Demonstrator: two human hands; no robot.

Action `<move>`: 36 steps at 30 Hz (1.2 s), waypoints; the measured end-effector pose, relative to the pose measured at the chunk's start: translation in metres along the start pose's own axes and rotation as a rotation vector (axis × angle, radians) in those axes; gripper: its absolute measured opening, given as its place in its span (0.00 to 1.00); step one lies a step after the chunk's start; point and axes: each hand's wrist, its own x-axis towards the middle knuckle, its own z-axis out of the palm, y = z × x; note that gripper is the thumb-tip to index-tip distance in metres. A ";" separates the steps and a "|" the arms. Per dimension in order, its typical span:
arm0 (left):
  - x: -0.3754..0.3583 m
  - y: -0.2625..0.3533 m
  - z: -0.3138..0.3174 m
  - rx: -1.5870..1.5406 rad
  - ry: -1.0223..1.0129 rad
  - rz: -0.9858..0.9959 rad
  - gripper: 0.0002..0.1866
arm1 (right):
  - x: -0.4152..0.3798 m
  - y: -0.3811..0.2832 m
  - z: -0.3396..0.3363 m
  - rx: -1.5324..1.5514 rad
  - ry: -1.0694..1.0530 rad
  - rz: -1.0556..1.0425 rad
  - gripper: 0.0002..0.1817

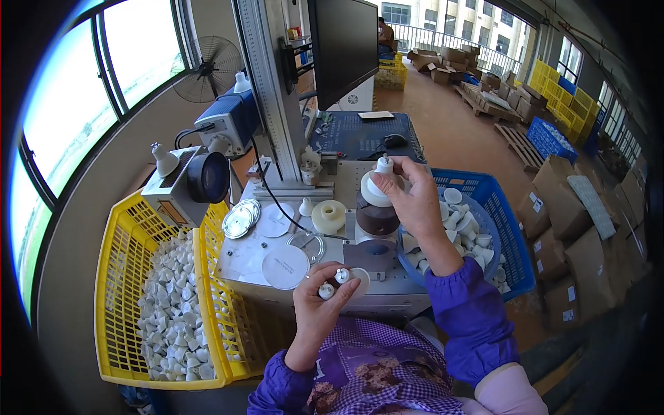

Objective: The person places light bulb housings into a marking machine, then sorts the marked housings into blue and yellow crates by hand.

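Observation:
My right hand (409,196) has its fingers closed around a white lamp-shaped part (384,164), over a pale ring on a dark round fixture (377,220). Nearer to me, my left hand (321,304) holds two small white parts (342,276) with metal pins, and a translucent disc edge shows beside its fingers. A cream ring (328,216) and a small white part (306,207) lie on the metal worktable (242,266), left of the fixture. White discs (286,267) and metal rings lie there too.
A yellow basket (207,311) of white parts stands at left. At right, a blue crate (512,235) holds a round tub (449,207) of white cups. A laser head (207,176), upright column (266,90) and monitor (342,52) rise beyond the worktable. A person (386,34) sits far off.

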 end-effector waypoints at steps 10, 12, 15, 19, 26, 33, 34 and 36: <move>0.001 -0.001 0.000 0.061 0.022 0.039 0.12 | -0.007 -0.003 0.009 0.023 0.069 0.041 0.21; 0.001 -0.002 -0.001 0.066 0.023 0.041 0.13 | -0.007 -0.001 0.011 0.028 0.079 0.039 0.21; -0.003 -0.007 -0.005 0.052 0.026 0.036 0.12 | -0.009 0.003 0.010 0.039 0.059 0.045 0.23; -0.014 -0.018 -0.023 0.060 0.089 0.001 0.12 | -0.025 -0.002 0.000 -0.056 0.145 -0.118 0.26; -0.032 -0.039 -0.095 0.089 0.359 -0.180 0.11 | -0.086 -0.002 -0.016 0.017 0.125 -0.061 0.25; -0.046 -0.045 -0.177 0.321 0.754 -0.128 0.10 | -0.150 -0.004 -0.021 -0.069 -0.017 -0.092 0.22; -0.049 -0.062 -0.197 0.356 0.809 -0.069 0.11 | -0.157 -0.004 -0.021 -0.056 -0.077 -0.065 0.21; -0.054 -0.064 -0.224 0.477 0.836 -0.085 0.12 | -0.171 -0.003 -0.020 -0.061 -0.078 -0.061 0.21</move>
